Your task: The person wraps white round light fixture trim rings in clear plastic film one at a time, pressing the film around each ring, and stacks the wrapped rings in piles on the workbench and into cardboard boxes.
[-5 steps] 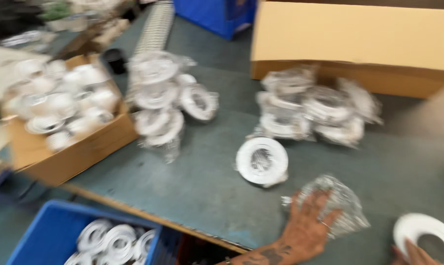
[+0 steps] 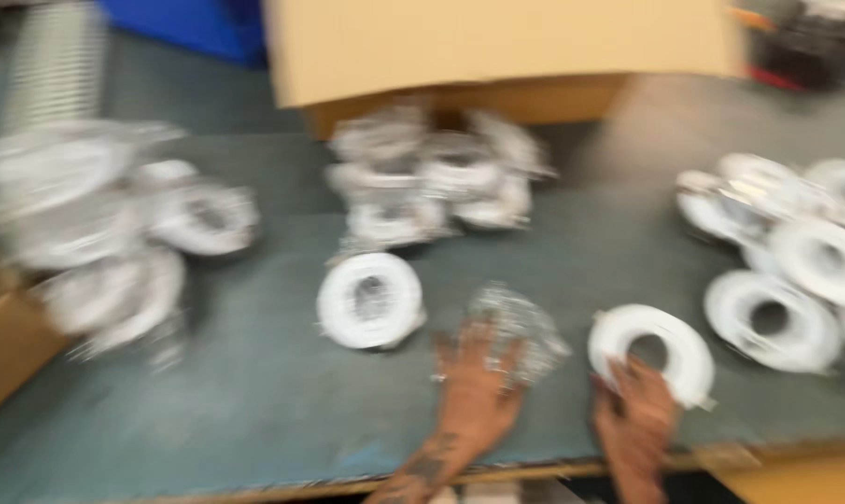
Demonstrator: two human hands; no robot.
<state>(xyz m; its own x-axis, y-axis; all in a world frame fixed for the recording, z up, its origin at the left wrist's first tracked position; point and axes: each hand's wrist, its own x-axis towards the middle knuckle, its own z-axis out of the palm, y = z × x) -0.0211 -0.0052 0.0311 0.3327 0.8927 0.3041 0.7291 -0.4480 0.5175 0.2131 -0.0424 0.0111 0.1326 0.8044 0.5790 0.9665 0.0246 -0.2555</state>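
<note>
Left hand (image 2: 478, 392) lies fingers-spread on a crinkled clear bag (image 2: 516, 331); right hand (image 2: 639, 415), fingers clamped on a white ring (image 2: 651, 350), should grip its rim firmly.

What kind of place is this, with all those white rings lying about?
Probably a workshop or packing bench. Many identical white ring parts lie in heaps on a worn grey worktable, some in clear plastic bags, beside a large cardboard box. The right hand grips one white ring.
</note>
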